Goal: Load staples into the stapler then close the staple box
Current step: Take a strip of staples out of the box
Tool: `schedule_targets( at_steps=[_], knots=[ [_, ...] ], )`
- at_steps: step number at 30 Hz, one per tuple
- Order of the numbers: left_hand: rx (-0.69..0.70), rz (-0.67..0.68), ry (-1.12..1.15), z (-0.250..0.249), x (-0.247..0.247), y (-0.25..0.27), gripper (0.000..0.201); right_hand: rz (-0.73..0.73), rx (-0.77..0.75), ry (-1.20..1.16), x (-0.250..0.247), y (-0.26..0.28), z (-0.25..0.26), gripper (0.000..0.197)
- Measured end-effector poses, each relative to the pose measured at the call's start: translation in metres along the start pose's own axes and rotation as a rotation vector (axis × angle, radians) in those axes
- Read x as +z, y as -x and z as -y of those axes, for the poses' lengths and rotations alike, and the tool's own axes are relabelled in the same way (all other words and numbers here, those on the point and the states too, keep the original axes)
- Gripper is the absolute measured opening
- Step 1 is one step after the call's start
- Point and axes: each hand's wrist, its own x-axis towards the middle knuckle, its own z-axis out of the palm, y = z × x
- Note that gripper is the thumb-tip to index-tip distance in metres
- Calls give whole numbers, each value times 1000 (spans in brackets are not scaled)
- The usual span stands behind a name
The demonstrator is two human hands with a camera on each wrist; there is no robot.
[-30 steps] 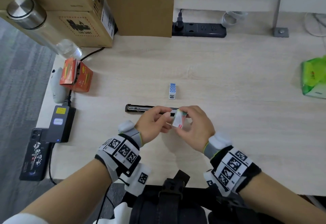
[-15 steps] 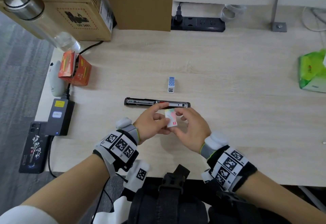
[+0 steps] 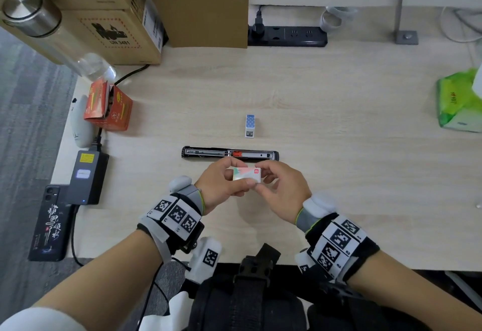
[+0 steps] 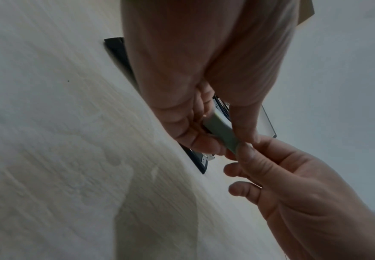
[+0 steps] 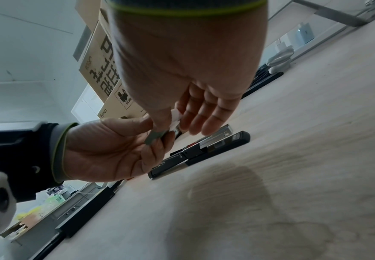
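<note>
A small white staple box point(image 3: 246, 174) with a red and green label is held level above the desk, close in front of me. My left hand point(image 3: 234, 177) pinches its left end and my right hand point(image 3: 260, 177) pinches its right end. The left wrist view shows the staple box point(image 4: 221, 130) edge-on between both thumbs. Just beyond the hands, the black stapler point(image 3: 229, 153) lies folded open flat, its metal staple channel facing up. A small blue dotted box point(image 3: 249, 126) stands farther back. The stapler point(image 5: 204, 151) also shows under my fingers in the right wrist view.
Cardboard boxes point(image 3: 117, 17) and a steel-capped bottle point(image 3: 34, 15) stand at the back left. An orange carton point(image 3: 108, 106), mouse point(image 3: 80, 124), power adapter point(image 3: 86, 176) and phone point(image 3: 49, 223) line the left edge. A power strip point(image 3: 287, 36) lies at the back, a green tissue pack point(image 3: 459, 101) far right.
The staple box has been turned from standing on end to lying level between both hands. Both hands have drawn slightly back from the stapler.
</note>
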Motion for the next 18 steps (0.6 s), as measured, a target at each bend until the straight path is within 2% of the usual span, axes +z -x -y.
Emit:
schedule_targets(
  at_steps=[4,9,13,18],
  knots=[
    [67,-20,-109,-3,-2,0,33,-12,13,-4,-5,-4,-3,31],
    [59,-97,-84,-1,-5,1,42,-19,52,-64,-10,-2,-5,32],
    [76,-130,-31,1,-2,1,24,-33,72,-96,-8,-2,-3,30],
    [75,-142,12,7,-3,1,15,-24,68,-56,-6,-2,-2,29]
  ],
)
